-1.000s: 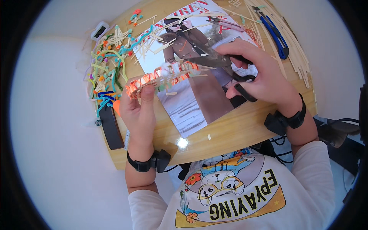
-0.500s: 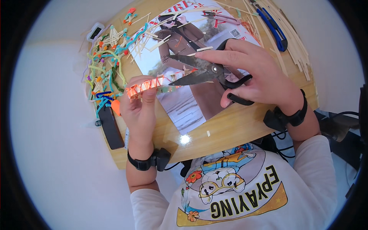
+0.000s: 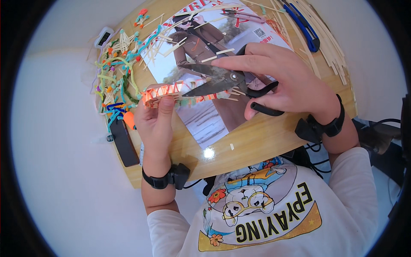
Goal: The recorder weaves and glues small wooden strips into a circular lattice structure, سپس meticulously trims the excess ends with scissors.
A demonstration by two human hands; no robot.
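My left hand (image 3: 157, 113) pinches one end of a small craft piece (image 3: 169, 89), thin pale wooden sticks bound with orange and white yarn. Its thumb presses on the near side of the piece. In my right hand (image 3: 278, 79) are dark-bladed scissors (image 3: 214, 79) with black handles, their blades spread apart and pointing left. The lower blade crosses in front of the wrapped piece, hiding part of it. Stick ends poke out at the piece's right end, below the scissors' pivot. Both hands are above a printed poster (image 3: 205, 124) lying on the wooden table.
Coloured yarn and stick scraps (image 3: 113, 81) heap along the table's left side, beside a dark phone (image 3: 124, 143) and a small white device (image 3: 103, 37). A blue utility knife (image 3: 302, 25) lies near long wooden strips (image 3: 327, 47) at right. A pink-handled cutter (image 3: 246, 16) rests on the poster.
The scissors and my right hand have shifted slightly left along the wrapped piece. More of the piece's right end with its stick ends now shows. My left hand stays nearly still.
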